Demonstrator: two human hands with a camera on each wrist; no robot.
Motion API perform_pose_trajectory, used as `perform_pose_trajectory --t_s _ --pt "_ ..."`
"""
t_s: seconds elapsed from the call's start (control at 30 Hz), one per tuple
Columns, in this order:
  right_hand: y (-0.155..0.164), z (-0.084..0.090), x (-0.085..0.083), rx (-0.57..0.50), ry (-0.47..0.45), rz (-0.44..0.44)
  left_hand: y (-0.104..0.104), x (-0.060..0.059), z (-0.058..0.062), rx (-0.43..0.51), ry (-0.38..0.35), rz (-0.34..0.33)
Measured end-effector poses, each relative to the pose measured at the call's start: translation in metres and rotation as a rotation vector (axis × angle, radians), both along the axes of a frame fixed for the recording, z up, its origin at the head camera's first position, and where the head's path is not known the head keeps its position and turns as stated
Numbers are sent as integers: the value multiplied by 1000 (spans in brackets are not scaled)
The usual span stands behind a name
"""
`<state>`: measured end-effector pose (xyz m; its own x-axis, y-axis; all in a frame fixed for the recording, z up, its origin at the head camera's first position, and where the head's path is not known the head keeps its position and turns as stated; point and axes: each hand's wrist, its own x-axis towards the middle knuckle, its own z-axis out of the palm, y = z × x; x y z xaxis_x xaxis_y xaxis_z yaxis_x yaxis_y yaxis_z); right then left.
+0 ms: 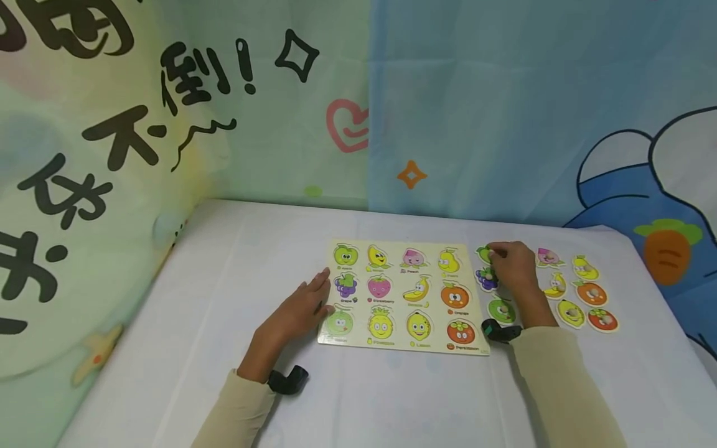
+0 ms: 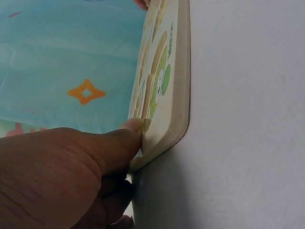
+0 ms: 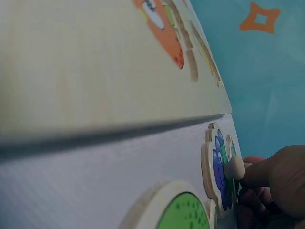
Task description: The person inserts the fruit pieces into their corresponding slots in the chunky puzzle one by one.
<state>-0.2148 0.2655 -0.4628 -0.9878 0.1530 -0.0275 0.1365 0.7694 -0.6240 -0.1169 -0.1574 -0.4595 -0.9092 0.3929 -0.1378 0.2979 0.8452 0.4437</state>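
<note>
A wooden fruit puzzle board [image 1: 400, 342] lies flat on the white table, its fruit spaces printed in rows. My left hand [image 1: 297, 311] rests at the board's left edge, the thumb [image 2: 126, 143] touching its face near the corner and the other fingers along the side. Beyond the board's right edge, my right hand [image 1: 514, 267] pinches a green apple piece [image 1: 483, 254] with thumb and fingertips. Just nearer lies a grape piece [image 1: 486, 279] with a round knob [image 3: 234, 168], close beside the right fingers. A green melon piece [image 1: 500, 311] lies below it.
Right of my right hand lie more knobbed fruit pieces, among them a peach [image 1: 550, 257], a pear [image 1: 585, 267], a banana [image 1: 554, 285], an orange [image 1: 590, 294], a lemon [image 1: 571, 313] and a persimmon [image 1: 602, 320]. A printed cloth backdrop [image 1: 476, 124] stands behind the table.
</note>
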Motion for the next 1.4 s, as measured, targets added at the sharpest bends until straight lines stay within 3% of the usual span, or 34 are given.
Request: perform_pose_trajectory --t_s 0.23,0.63,0.8,1.0,1.2,1.4 --pt "-6 6 -1 69 39 39 1 -1 0 15 -10 9" --pt "-63 27 0 -37 143 78 -1 -1 3 36 -52 32" --pt "-98 31 6 -123 181 163 0 -2 1 40 -39 8" --pt "-141 24 11 -226 143 271 0 0 -2 42 -26 -12" --pt "-173 15 12 -224 118 309 1 -2 -2 40 -25 -19" --pt "-197 9 12 -290 58 361 2 -4 0 31 -38 -9"
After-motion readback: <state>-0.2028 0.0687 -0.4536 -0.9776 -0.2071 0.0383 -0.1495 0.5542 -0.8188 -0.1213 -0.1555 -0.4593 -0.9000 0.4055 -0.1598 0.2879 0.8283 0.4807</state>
